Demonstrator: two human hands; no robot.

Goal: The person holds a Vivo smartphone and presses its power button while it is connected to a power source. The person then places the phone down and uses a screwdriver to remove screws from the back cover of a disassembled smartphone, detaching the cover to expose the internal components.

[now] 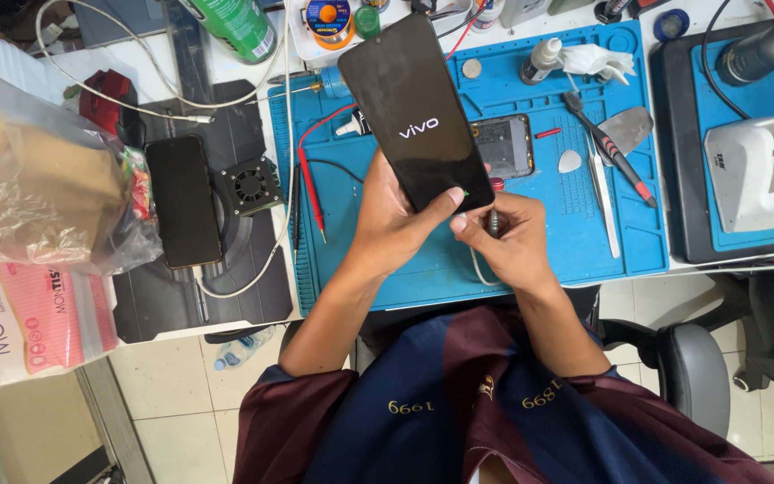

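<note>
The left hand [391,215] holds a black phone [416,108] from below. Its grip is closed around the bottom part of the phone, and the thumb [445,199] presses on the dark glass near the lower edge. The phone tilts up and away from the grip, over the blue mat [459,260]. White letters glow in the middle of its screen.

The right hand [511,242] sits just beside the left one, at the bottom end of the phone. Its grip is pinched shut on a small plug [494,220], right at the phone's lower edge. A white cable [477,271] hangs down from that grip. I cannot tell if the plug is all the way inside the phone.

Just past the right grip, lying on the mat, is an opened phone body [503,145] with its insides showing. Farther out to the right of it lie tweezers [604,199], a black tool with a red tip [611,152] and a flat metal scraper [627,130].

Well to the left of the left grip, a second black phone [184,201] lies flat on a dark pad [185,300], next to a little fan [251,185]. A red probe wire [308,179] lies between that fan and the left hand. The table [244,67] under it all is white.
</note>
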